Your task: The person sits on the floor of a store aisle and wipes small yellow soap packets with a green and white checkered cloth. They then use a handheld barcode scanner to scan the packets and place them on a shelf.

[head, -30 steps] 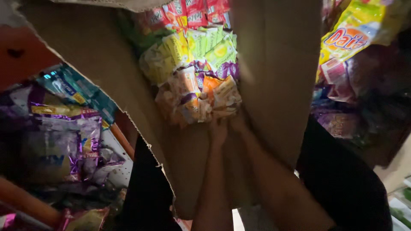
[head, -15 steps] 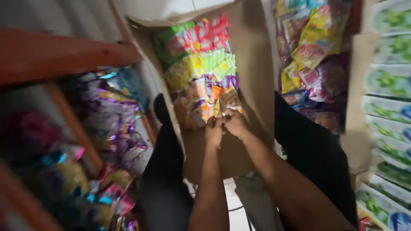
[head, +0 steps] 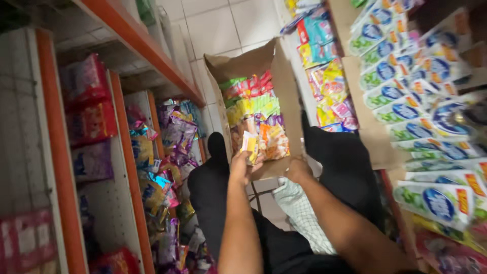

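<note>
Your view has swung back from the cardboard box (head: 284, 91). Your left hand (head: 240, 166) has lifted a yellow snack packet (head: 249, 147) from the box's near end, grip pinching it. Your right hand (head: 298, 170) clamps the box's near edge, just beside that packet.

A brown cardboard box (head: 284, 86) is lying open lengthwise on the white tiled floor between the person's knees, its flaps standing up at the far end and along the right side. It is holding rows of small snack packets (head: 252, 104) standing on edge: green and red ones at the far end, yellow-green in the middle, purple and orange nearest. One small yellow-and-white packet (head: 249, 144) is sitting upright at the near end of the box, pinched at its lower edge and slightly tilted, just beside the orange packets (head: 274, 139).
</note>
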